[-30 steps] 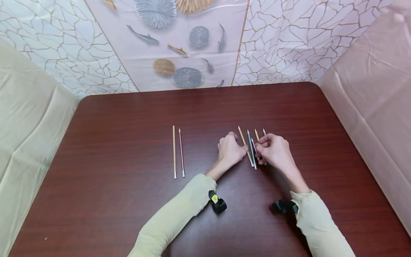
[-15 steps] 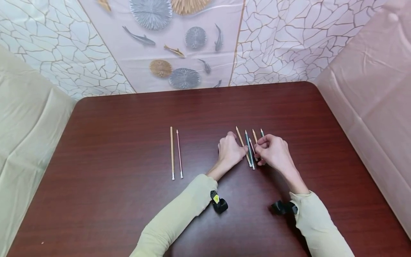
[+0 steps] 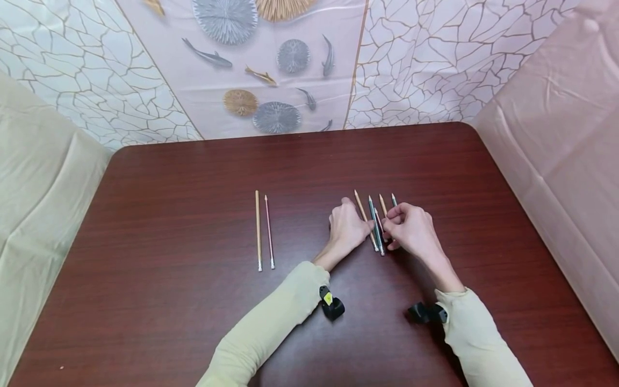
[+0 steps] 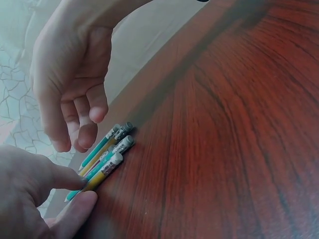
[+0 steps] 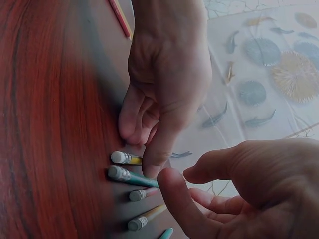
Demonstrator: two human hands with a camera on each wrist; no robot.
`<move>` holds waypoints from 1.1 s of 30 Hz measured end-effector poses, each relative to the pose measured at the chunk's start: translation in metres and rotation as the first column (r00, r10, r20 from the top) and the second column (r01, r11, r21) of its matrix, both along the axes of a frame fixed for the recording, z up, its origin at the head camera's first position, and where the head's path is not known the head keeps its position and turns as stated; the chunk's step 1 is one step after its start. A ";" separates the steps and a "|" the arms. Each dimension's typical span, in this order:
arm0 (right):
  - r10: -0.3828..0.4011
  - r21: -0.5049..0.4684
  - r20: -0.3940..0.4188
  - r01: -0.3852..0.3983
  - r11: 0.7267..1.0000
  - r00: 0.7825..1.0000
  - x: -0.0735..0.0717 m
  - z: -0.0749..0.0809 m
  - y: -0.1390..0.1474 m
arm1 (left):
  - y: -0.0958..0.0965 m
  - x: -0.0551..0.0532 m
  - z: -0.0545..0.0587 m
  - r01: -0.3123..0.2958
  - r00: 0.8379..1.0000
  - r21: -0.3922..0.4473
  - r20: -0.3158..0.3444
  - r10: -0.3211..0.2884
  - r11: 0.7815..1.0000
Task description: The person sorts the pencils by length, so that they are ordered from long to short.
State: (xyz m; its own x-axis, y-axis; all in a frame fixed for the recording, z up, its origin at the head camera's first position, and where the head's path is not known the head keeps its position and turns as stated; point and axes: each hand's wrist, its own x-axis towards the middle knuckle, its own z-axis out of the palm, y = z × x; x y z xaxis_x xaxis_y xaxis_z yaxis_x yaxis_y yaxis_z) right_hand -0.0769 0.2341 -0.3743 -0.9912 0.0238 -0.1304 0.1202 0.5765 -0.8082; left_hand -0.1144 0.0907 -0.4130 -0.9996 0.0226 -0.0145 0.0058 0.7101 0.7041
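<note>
A loose row of several pencils lies on the table to the right of centre. My left hand rests at the row's left side. Its thumb and fingers stand on either side of the leftmost yellow pencil, pinching it, and the thumb reaches to the green pencil beside it. Over the right part of the row hangs my right hand, its fingers loosely bent and nothing seen between them. It overlaps a pink pencil, a second yellow pencil and a second green pencil.
Farther left, an unsharpened tan pencil and a pink pencil lie side by side, apart from the row. Patterned cloth hangs behind the far edge of the dark red-brown table.
The view has shifted slightly, so the pencils appear a little farther left. Both hands keep nearly the same pose over the row.
</note>
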 end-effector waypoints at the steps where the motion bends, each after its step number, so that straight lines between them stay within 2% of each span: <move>1: -0.001 0.001 0.001 0.001 1.000 1.000 0.000 0.000 0.000 | 0.000 0.000 0.000 0.002 1.000 -0.006 0.002 -0.002 1.000; 6: -0.005 0.007 0.006 0.005 1.000 1.000 0.000 -0.002 -0.002 | 0.001 0.000 0.001 0.020 1.000 -0.034 0.013 -0.020 0.999; 14: 0.005 0.017 0.004 -0.005 1.000 1.000 0.000 -0.003 -0.005 | 0.000 -0.001 0.003 0.091 0.996 -0.047 -0.004 -0.091 0.995; 20: 0.015 0.033 0.005 -0.015 0.999 1.000 -0.001 -0.004 -0.006 | 0.000 -0.002 0.002 0.091 0.996 -0.060 -0.011 -0.092 0.994; 27: 0.015 0.055 -0.013 -0.014 0.998 1.000 0.000 -0.005 -0.007 | -0.003 -0.005 0.002 0.120 0.993 -0.064 -0.002 -0.120 0.991; 33: 0.010 0.067 -0.009 -0.010 0.998 1.000 0.000 -0.004 -0.006 | -0.005 -0.006 0.005 0.114 0.992 -0.037 0.051 -0.112 0.993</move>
State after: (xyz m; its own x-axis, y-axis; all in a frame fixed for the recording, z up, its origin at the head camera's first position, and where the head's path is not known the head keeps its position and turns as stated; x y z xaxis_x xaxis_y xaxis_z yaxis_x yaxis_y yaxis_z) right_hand -0.0772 0.2286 -0.3783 -0.9925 0.0221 -0.1200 0.1070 0.6303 -0.7689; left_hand -0.1206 0.0860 -0.4083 -0.9888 0.1338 -0.0659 0.0542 0.7339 0.6770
